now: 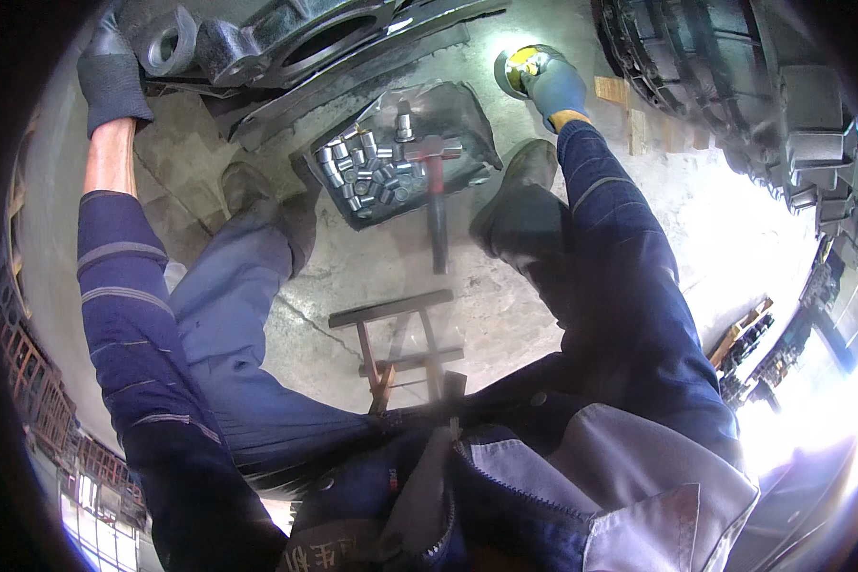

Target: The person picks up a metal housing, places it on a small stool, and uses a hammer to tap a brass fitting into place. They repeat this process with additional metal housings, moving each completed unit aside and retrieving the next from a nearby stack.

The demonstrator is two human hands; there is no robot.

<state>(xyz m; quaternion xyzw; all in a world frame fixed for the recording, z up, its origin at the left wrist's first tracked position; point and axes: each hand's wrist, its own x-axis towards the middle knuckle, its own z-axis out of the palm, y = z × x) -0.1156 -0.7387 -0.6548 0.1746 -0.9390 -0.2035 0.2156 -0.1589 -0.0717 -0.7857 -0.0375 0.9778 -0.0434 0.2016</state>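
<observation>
At the upper right, my right hand in a blue-grey glove has its fingers curled at the yellow middle of a round, dark-rimmed dish-like thing on the floor. The yellow matter cannot be made out. My left hand, in a dark glove, is far up at the left beside a heavy dark metal part with round bores. Its fingers run into the dark picture rim, so their grip is hidden. Between the hands lies a black tray with several shiny metal bushings. A hammer rests across its near edge.
My boots flank the tray, the left boot and the right boot. A small metal-framed stand is on the concrete between my legs. Large dark track-like machinery and wooden blocks stand at the upper right.
</observation>
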